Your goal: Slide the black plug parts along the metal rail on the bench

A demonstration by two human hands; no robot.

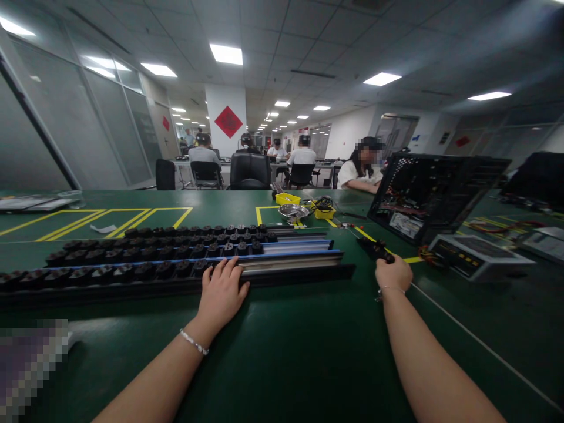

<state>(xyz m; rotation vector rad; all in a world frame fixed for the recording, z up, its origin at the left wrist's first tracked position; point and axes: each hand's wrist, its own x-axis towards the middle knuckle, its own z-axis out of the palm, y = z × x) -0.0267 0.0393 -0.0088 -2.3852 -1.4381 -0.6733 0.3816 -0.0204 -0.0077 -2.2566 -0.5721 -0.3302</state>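
Observation:
Long black rails [299, 274] lie side by side on the green table, carrying rows of black socket-like pieces [163, 269]. Over the front rail lies my left hand [222, 288], fingers stretched out and thumb apart, touching the rail beside the last piece in its row. To the right of the rails' ends, my right hand [393, 275] is closed around one end of a dark elongated object [372, 248]. Its exact kind is too dark to make out. The rails' right ends are bare of pieces, with silvery and blue strips showing.
An open black computer case [436, 194] stands at the right, with a power supply unit [480, 257] in front. Behind the rails are a metal bowl [293, 211], a yellow tray [287, 199] and coiled black cables [324, 204]. A person [362, 167] sits across the table.

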